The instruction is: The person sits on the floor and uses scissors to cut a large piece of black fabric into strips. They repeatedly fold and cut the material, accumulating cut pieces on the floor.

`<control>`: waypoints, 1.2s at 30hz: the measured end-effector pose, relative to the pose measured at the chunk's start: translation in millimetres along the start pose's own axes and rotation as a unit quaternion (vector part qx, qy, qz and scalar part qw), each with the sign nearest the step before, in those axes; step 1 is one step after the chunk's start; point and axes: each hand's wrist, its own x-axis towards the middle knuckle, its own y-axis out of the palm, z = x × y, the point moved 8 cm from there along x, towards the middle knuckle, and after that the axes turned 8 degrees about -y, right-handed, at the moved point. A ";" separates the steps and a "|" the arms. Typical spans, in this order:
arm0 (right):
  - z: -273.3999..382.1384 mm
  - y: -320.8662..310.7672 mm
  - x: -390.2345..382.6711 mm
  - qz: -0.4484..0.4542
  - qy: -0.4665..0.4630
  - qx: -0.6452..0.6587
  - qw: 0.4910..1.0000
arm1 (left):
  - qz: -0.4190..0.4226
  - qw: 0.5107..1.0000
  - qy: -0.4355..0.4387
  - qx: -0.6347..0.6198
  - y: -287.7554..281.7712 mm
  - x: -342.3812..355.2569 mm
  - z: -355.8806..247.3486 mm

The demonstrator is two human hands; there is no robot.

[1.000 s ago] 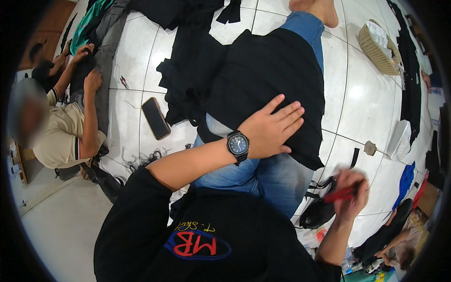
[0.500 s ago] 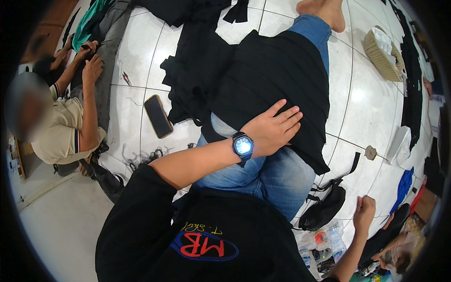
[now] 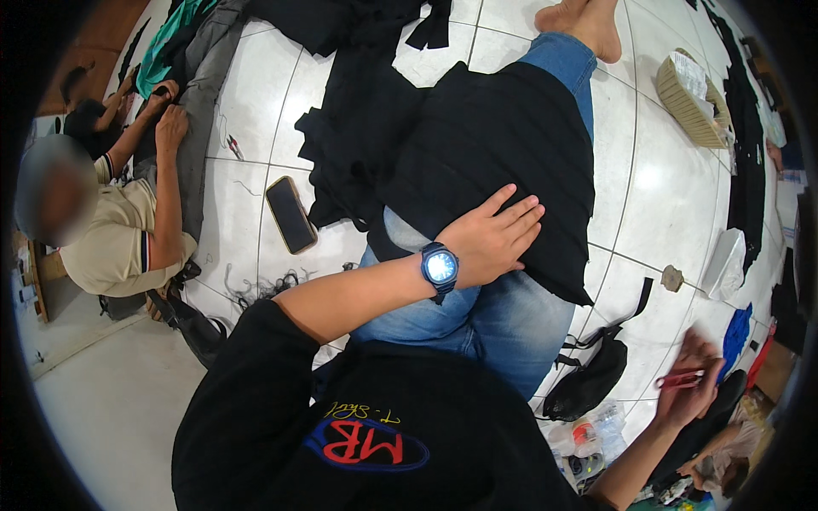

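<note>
Black cloth [image 3: 503, 145] draped over lap, long axis from 7 to 1 o'clock. Left hand [image 3: 494, 238] laid flat on cloth, palm down, fingers spread, pointing to 2 o'clock, nothing gripped. Right hand [image 3: 686, 383] raised at 4 o'clock, pinching red snips [image 3: 679, 380].

bright overhead light | tile glare | fisheye edges dark, bent

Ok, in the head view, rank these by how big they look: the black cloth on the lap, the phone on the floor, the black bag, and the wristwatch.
Largest to smallest as they appear:
1. black cloth under the left hand
2. black bag
3. phone
4. wristwatch
Bag versus phone is less sure: the fisheye lens squeezes things near the rim.
</note>
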 end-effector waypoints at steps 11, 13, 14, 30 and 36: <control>-54.4 90.5 -64.2 0.369 0.337 -0.196 0.844 | 0.031 0.996 -0.053 -0.065 -30.7 -3.3 18.2; -33.8 142.5 -18.2 0.275 0.070 -0.377 0.882 | 0.025 0.996 -0.054 -0.070 -25.9 -8.2 30.9; -16.4 175.3 -3.2 0.207 -0.069 -0.456 0.862 | 0.040 0.998 -0.041 -0.033 -19.1 -8.6 31.8; -30.3 42.0 -26.2 0.304 -0.089 -0.713 0.625 | -0.005 0.999 -0.033 -0.041 -16.0 -12.2 28.5; -8.3 -27.9 -40.7 0.252 -0.026 -0.751 0.609 | 0.002 0.999 -0.030 -0.039 -15.7 -12.8 25.2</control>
